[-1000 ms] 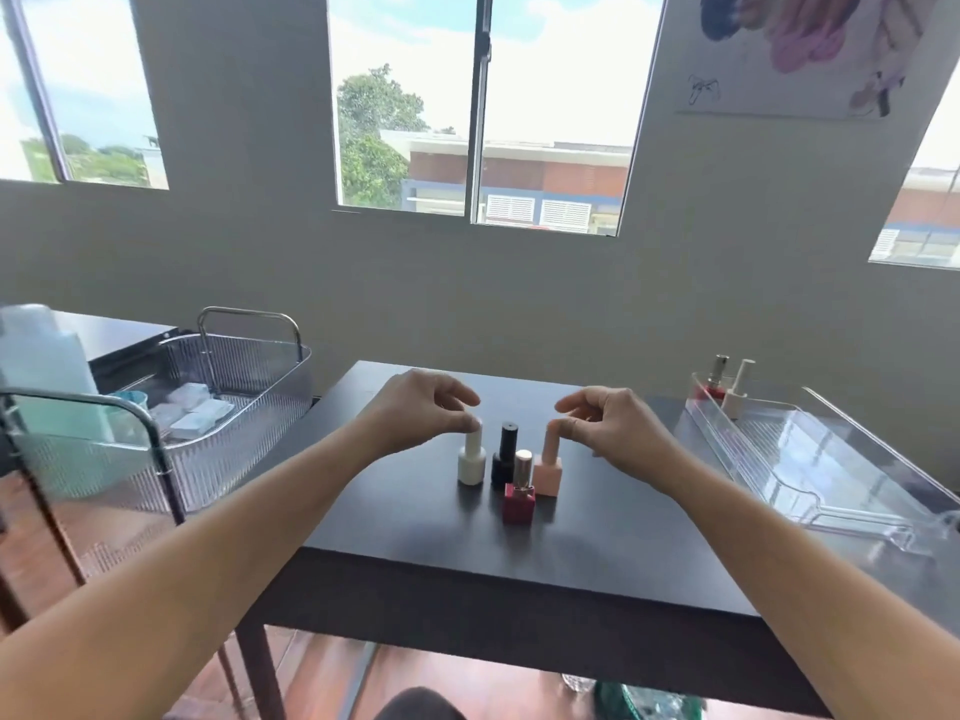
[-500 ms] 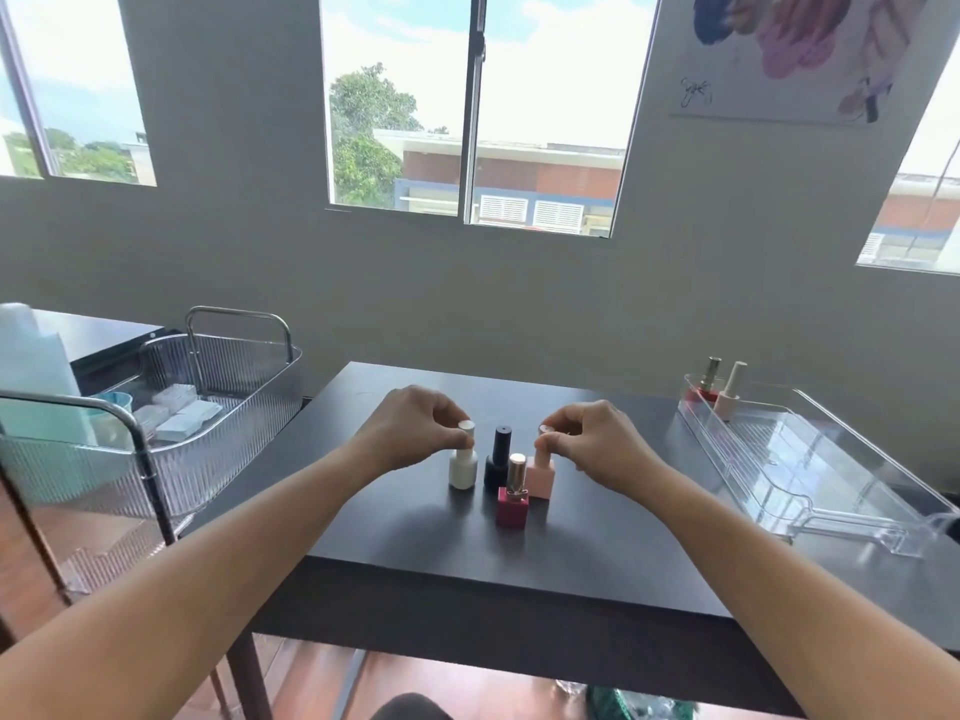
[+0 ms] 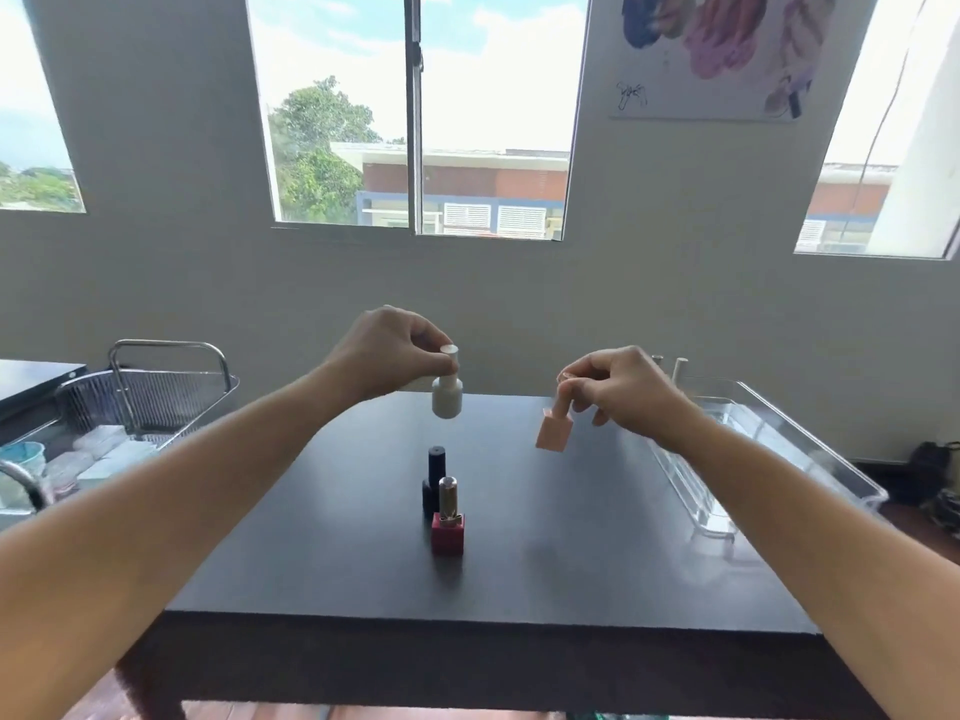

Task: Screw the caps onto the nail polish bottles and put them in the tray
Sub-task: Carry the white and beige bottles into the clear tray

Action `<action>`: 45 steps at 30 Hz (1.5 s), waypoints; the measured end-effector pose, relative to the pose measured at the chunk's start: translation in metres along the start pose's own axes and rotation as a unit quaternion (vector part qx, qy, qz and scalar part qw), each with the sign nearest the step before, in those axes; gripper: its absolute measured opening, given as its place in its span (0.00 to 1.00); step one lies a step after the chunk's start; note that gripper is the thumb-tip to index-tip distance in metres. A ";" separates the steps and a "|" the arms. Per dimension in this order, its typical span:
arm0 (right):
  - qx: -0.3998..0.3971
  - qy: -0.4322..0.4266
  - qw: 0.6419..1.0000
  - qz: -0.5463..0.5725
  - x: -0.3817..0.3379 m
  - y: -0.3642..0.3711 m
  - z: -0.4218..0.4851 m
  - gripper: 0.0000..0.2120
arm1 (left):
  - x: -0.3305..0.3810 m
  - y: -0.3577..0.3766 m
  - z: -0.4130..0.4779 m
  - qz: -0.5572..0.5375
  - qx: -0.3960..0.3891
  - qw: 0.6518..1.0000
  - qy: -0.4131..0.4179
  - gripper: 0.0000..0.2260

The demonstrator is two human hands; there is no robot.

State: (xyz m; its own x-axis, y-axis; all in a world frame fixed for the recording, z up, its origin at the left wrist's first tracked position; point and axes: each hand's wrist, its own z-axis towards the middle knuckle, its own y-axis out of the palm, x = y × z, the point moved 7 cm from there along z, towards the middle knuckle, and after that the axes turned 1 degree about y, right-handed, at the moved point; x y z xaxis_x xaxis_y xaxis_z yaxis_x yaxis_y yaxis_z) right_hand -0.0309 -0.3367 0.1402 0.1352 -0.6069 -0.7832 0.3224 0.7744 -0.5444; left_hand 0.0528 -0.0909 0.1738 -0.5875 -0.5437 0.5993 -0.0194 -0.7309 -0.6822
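Observation:
My left hand (image 3: 384,350) pinches the cap of a white nail polish bottle (image 3: 447,400) and holds it in the air above the dark table (image 3: 571,553). My right hand (image 3: 618,392) grips the cap of a pink square bottle (image 3: 554,433), which hangs tilted above the table. A black bottle (image 3: 435,480) and a red bottle with a gold cap (image 3: 448,522) stand together on the table's middle. The clear plastic tray (image 3: 810,459) lies at the right; the caps of two bottles (image 3: 678,367) at its far end show behind my right hand.
A metal wire basket cart (image 3: 150,397) with white packets and a blue cup stands left of the table. The wall with windows is behind the table. Dark bags (image 3: 935,475) lie on the floor at far right.
Both hands closed on the white and pink bottles' caps and lifted them off the table. The black and red bottles stayed put. The camera tilted up slightly.

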 end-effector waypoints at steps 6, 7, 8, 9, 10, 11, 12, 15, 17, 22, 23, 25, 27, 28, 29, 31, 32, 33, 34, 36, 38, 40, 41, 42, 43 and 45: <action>0.059 0.011 0.998 -0.003 0.023 -0.087 0.016 0.04 | 0.074 0.058 0.046 -0.017 -0.044 0.997 0.059 0.03; 0.072 0.017 0.997 -0.008 0.030 -0.103 0.018 0.04 | 0.086 0.072 0.054 -0.027 -0.057 0.996 0.065 0.04; 0.080 0.024 0.996 -0.016 0.037 -0.118 0.021 0.04 | 0.097 0.086 0.061 -0.038 -0.072 0.994 0.068 0.03; 0.086 0.032 0.995 -0.026 0.045 -0.131 0.023 0.04 | 0.107 0.099 0.068 -0.048 -0.086 0.993 0.070 0.03; 0.094 0.042 0.994 -0.038 0.054 -0.145 0.025 0.05 | 0.118 0.115 0.075 -0.054 -0.099 0.991 0.074 0.03; 0.103 0.051 0.992 -0.051 0.063 -0.159 0.028 0.05 | 0.127 0.130 0.083 -0.058 -0.109 0.989 0.078 0.03; 0.111 0.062 0.990 -0.065 0.072 -0.172 0.030 0.05 | 0.136 0.145 0.090 -0.062 -0.118 0.988 0.083 0.04; 0.118 0.091 0.983 -0.103 0.102 -0.204 0.038 0.05 | 0.156 0.189 0.114 -0.070 -0.140 0.984 0.088 0.05; 0.123 0.107 0.979 -0.120 0.122 -0.221 0.045 0.05 | 0.168 0.217 0.130 -0.062 -0.149 0.982 0.093 0.05; 0.130 0.134 0.975 -0.124 0.168 -0.241 0.065 0.05 | 0.188 0.275 0.165 0.017 -0.149 0.982 0.113 0.05; 0.131 0.138 0.974 -0.122 0.177 -0.241 0.070 0.05 | 0.190 0.284 0.171 0.041 -0.144 0.982 0.119 0.06; 0.129 0.140 0.974 -0.124 0.192 -0.237 0.078 0.05 | 0.192 0.300 0.181 0.087 -0.130 0.978 0.136 0.10; 0.128 0.134 0.972 -0.142 0.203 -0.232 0.086 0.05 | 0.190 0.315 0.191 0.119 -0.118 0.975 0.148 0.11; 0.123 0.130 0.971 -0.157 0.207 -0.229 0.090 0.05 | 0.188 0.321 0.195 0.128 -0.118 0.973 0.149 0.12; 0.115 0.125 0.970 -0.173 0.211 -0.226 0.093 0.06 | 0.185 0.327 0.199 0.132 -0.120 0.973 0.148 0.12; 0.104 0.116 0.969 -0.193 0.219 -0.220 0.100 0.07 | 0.180 0.338 0.205 0.135 -0.126 0.972 0.145 0.11; 0.105 0.112 0.968 -0.198 0.223 -0.219 0.103 0.07 | 0.178 0.342 0.208 0.136 -0.129 0.972 0.145 0.11; 0.107 0.109 0.968 -0.200 0.227 -0.218 0.106 0.07 | 0.176 0.347 0.210 0.136 -0.132 0.971 0.144 0.11; 0.108 0.107 0.968 -0.200 0.230 -0.217 0.109 0.08 | 0.174 0.350 0.211 0.136 -0.135 0.971 0.143 0.11; 0.104 0.108 0.968 -0.199 0.238 -0.215 0.114 0.08 | 0.170 0.357 0.215 0.137 -0.141 0.971 0.136 0.10; 0.100 0.108 0.968 -0.202 0.243 -0.214 0.118 0.07 | 0.166 0.362 0.218 0.142 -0.145 0.971 0.128 0.10; 0.098 0.106 0.967 -0.208 0.246 -0.213 0.121 0.06 | 0.164 0.365 0.220 0.149 -0.146 0.970 0.125 0.11; 0.097 0.106 0.967 -0.210 0.248 -0.212 0.123 0.06 | 0.163 0.366 0.221 0.151 -0.148 0.969 0.125 0.11; 0.096 0.107 0.967 -0.211 0.249 -0.212 0.123 0.06 | 0.162 0.366 0.221 0.153 -0.149 0.969 0.125 0.11; 0.095 0.108 0.967 -0.212 0.250 -0.211 0.123 0.07 | 0.162 0.367 0.221 0.154 -0.148 0.969 0.126 0.12; 0.092 0.107 0.966 -0.215 0.250 -0.211 0.122 0.06 | 0.161 0.368 0.220 0.152 -0.144 0.970 0.126 0.13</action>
State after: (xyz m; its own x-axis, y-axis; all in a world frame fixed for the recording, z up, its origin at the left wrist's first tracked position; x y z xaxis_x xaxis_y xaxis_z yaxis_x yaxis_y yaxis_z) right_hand 0.0494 -0.6736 0.0953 -0.2386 -0.7995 -0.5513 0.4690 0.4022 -0.7863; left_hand 0.1289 -0.5380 0.1118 -0.7800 -0.5715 0.2548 -0.0181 -0.3864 -0.9221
